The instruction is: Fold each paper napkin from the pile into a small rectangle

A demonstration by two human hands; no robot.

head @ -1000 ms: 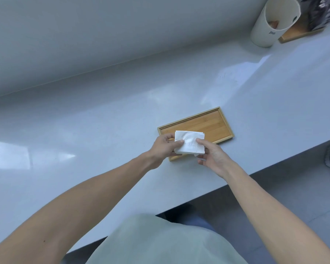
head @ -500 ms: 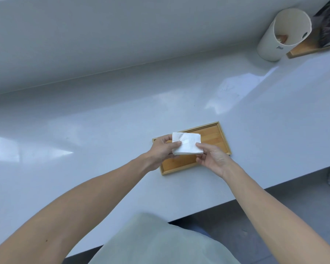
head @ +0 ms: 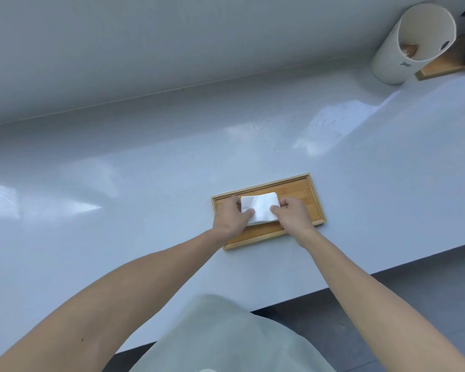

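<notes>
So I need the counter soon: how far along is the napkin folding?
Done: one napkin already looks like a small folded rectangle. In hand: the left hand and right hand both grip it over the wooden tray. Left: setting it down; no pile of other napkins shows, so I cannot count the rest.

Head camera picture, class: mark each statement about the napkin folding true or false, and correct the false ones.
1. Both hands hold the white napkin. True.
2. The napkin is over the wooden tray. True.
3. Only the left hand touches the napkin. False: the right hand grips it too.
4. The white cylindrical container stands on that tray. False: it stands far off on the counter.
</notes>
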